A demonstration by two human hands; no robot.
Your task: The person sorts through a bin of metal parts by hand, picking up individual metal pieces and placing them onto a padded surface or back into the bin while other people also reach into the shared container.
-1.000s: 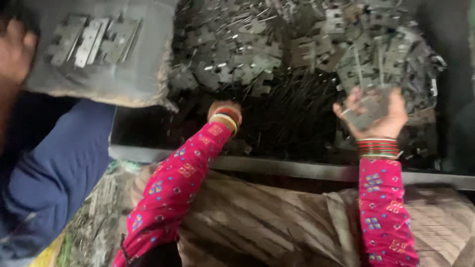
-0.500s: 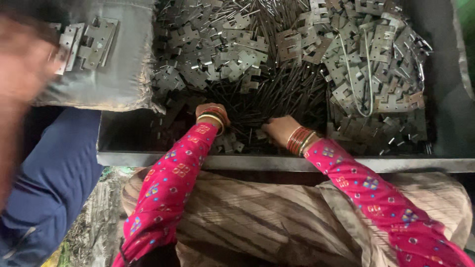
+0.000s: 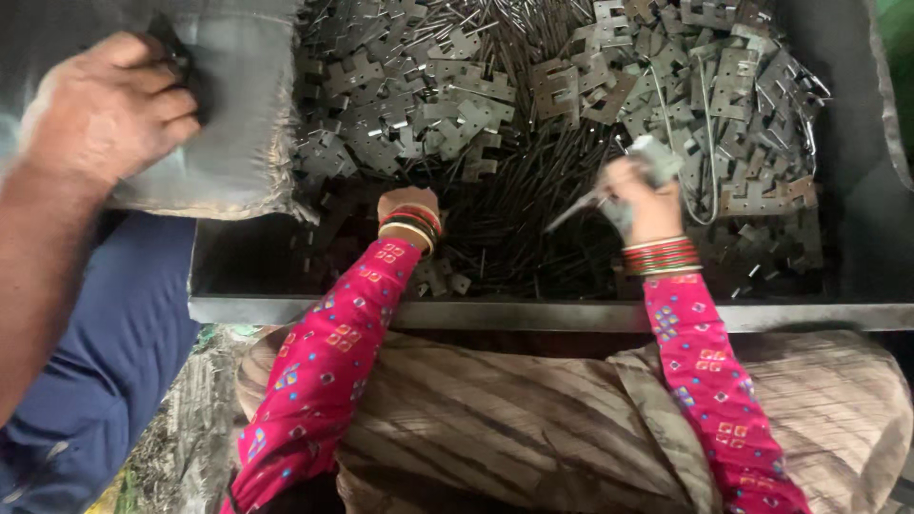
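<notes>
Since half a second ago, the right hand (image 3: 640, 198) has come up out of the dark pins and now sits higher and more to the right, and a co-worker's hand (image 3: 107, 116) has slid clearly into view at the top left.

The right hand is closed around a small grey metal hinge plate (image 3: 653, 158) and a thin metal pin (image 3: 571, 211) that pokes out to the left. It holds them just above the heap, lifted free of the rest. The wrist with red bangles bends back, fingers curled.

The left hand (image 3: 407, 204) reaches down into the heap of thin dark metal pins (image 3: 514, 238). Its fingers are hidden, so I cannot tell if it grips anything.

The pile of flat grey hinge plates (image 3: 447, 86) fills the dark metal tray (image 3: 533, 314). The co-worker's hand presses on a grey cloth sack (image 3: 238, 114) beside the tray.
</notes>
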